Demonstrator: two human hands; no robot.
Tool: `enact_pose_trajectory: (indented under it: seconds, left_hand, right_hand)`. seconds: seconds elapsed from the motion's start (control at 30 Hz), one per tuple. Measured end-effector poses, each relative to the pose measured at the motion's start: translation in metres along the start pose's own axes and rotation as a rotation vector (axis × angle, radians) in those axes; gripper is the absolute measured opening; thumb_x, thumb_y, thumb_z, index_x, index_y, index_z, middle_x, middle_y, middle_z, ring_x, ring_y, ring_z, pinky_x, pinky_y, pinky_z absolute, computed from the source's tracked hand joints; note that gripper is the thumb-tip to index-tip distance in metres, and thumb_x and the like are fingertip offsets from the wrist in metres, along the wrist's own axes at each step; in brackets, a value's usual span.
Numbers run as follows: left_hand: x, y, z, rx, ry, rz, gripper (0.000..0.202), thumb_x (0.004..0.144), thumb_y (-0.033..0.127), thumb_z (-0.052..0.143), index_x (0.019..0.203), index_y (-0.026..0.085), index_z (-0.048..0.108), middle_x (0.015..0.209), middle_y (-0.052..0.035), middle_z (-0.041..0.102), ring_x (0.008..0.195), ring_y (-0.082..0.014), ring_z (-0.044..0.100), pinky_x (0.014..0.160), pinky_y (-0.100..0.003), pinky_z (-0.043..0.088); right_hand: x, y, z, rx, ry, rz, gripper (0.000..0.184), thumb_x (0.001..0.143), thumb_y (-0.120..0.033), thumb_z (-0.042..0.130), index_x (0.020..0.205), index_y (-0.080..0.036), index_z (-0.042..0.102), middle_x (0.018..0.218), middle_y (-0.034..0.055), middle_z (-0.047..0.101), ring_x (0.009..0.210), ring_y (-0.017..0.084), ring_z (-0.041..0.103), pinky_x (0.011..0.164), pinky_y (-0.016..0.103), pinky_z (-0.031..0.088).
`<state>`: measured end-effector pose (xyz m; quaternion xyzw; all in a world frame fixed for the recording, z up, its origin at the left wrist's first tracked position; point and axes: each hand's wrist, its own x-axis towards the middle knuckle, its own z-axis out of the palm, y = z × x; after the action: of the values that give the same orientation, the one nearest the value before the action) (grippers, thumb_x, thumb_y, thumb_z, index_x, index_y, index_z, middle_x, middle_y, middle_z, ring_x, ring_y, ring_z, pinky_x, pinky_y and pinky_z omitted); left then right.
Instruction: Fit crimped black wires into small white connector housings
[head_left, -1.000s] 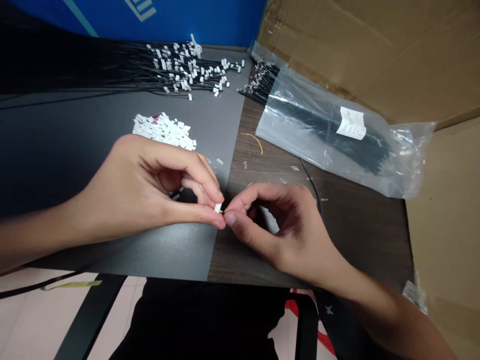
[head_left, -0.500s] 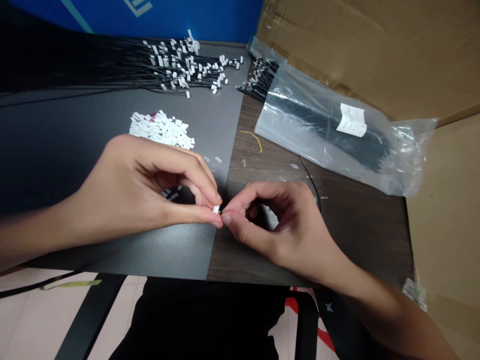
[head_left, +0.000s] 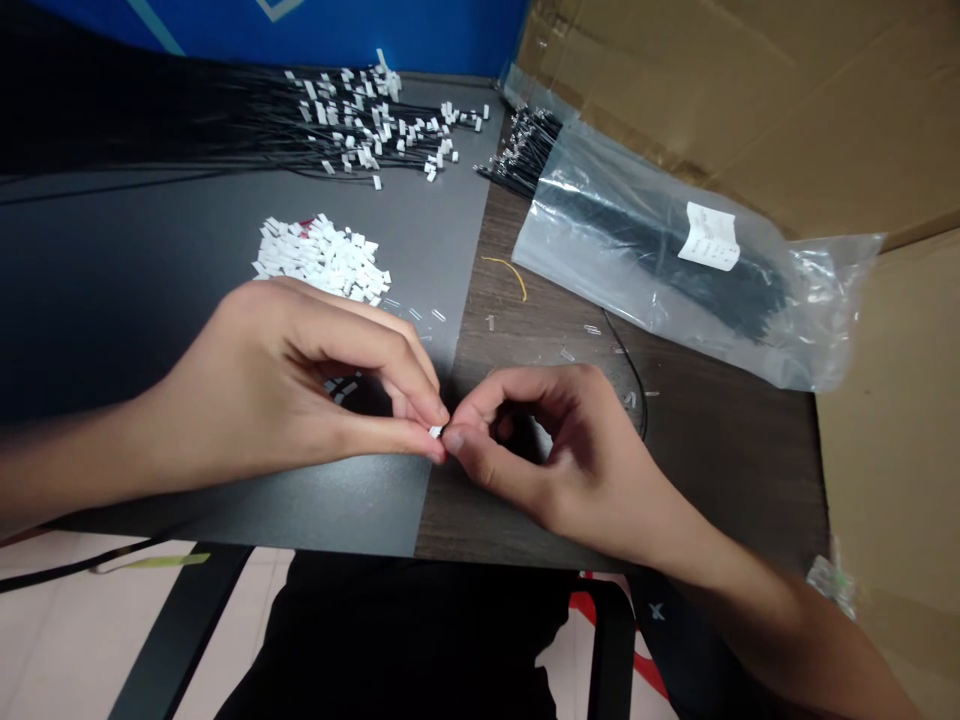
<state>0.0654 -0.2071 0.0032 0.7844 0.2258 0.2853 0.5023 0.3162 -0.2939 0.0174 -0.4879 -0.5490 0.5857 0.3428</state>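
The left hand (head_left: 300,400) pinches a tiny white connector housing (head_left: 435,431) between thumb and forefinger, just above the seam where the dark mat (head_left: 150,260) meets the wooden table (head_left: 720,440). The right hand (head_left: 570,450) meets it tip to tip, thumb and forefinger closed. What they clamp is hidden, though a thin black wire (head_left: 634,375) runs out from behind this hand toward the plastic bag of wires (head_left: 675,260).

The housing looks stiff, nearly weightless and smooth, so it probably slips or flicks away easily. A hold on its flat sides, with the open end left free, seems best. The wire looks limp and likely needs gripping close to its tip.

Behind the left hand lies a pile of loose housings (head_left: 322,258), and farther back are wires already fitted with housings (head_left: 375,120). The table's near edge runs just below both hands, so a dropped piece could fall to the floor. A cardboard wall (head_left: 750,100) closes the right side. The mat to the left offers open room.
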Motion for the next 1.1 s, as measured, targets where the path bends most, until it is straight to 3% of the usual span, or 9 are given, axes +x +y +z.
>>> enact_pose_trajectory:
  seconds: [0.2, 0.37, 0.5, 0.7, 0.93, 1.1]
  left_hand:
    - [-0.006, -0.007, -0.001, -0.03, -0.02, 0.004, 0.019, 0.104, 0.01, 0.103, 0.097, 0.027, 0.098, 0.095, 0.0042, 0.096, 0.081, -0.012, 0.087, 0.075, -0.017, 0.064]
    - [-0.004, -0.007, 0.001, -0.074, -0.011, -0.021, 0.019, 0.1, 0.013, 0.108, 0.094, 0.028, 0.099, 0.093, 0.0058, 0.095, 0.078, -0.0135, 0.087, 0.072, -0.016, 0.065]
    - [-0.003, -0.001, 0.002, -0.108, 0.051, -0.076, 0.024, 0.097, 0.007, 0.106, 0.098, 0.03, 0.101, 0.097, 0.0067, 0.098, 0.082, -0.0159, 0.093, 0.077, -0.016, 0.071]
    - [0.002, -0.003, 0.004, -0.209, 0.047, -0.054, 0.035, 0.101, 0.001, 0.099, 0.111, 0.034, 0.104, 0.106, 0.0025, 0.099, 0.09, -0.0174, 0.096, 0.084, -0.019, 0.077]
    - [0.001, -0.001, 0.003, -0.136, 0.074, -0.018, 0.032, 0.099, 0.003, 0.1, 0.106, 0.033, 0.105, 0.101, 0.0, 0.099, 0.085, -0.0188, 0.094, 0.078, -0.019, 0.074]
    - [0.009, -0.002, -0.001, -0.294, 0.055, -0.117, 0.02, 0.096, 0.007, 0.102, 0.096, 0.028, 0.103, 0.093, -0.003, 0.096, 0.081, -0.0188, 0.091, 0.074, -0.019, 0.072]
  right_hand:
    - [-0.001, 0.001, 0.0, 0.015, -0.024, 0.001, 0.019, 0.097, -0.012, 0.099, 0.084, -0.017, 0.085, 0.079, -0.0008, 0.08, 0.069, 0.011, 0.068, 0.061, 0.021, 0.051]
    - [-0.001, 0.002, 0.002, 0.017, -0.001, -0.019, 0.019, 0.096, -0.008, 0.097, 0.085, -0.018, 0.085, 0.08, -0.0011, 0.082, 0.072, 0.012, 0.072, 0.063, 0.021, 0.054]
    - [-0.001, 0.003, 0.003, 0.029, 0.064, -0.047, 0.017, 0.098, -0.013, 0.101, 0.089, -0.019, 0.088, 0.079, -0.0012, 0.082, 0.07, 0.013, 0.07, 0.062, 0.023, 0.054]
    - [0.0, 0.005, 0.002, 0.086, 0.129, -0.094, 0.021, 0.097, -0.018, 0.109, 0.089, -0.019, 0.089, 0.079, -0.0012, 0.081, 0.07, 0.013, 0.068, 0.062, 0.023, 0.054]
    - [0.002, 0.006, 0.005, 0.072, 0.14, -0.106, 0.026, 0.097, -0.025, 0.111, 0.087, -0.021, 0.088, 0.076, -0.0017, 0.078, 0.066, 0.013, 0.065, 0.06, 0.024, 0.052]
    - [-0.001, 0.007, 0.007, -0.001, 0.191, -0.161, 0.021, 0.103, -0.032, 0.105, 0.091, -0.024, 0.09, 0.082, 0.0001, 0.085, 0.073, 0.016, 0.073, 0.069, 0.028, 0.06]
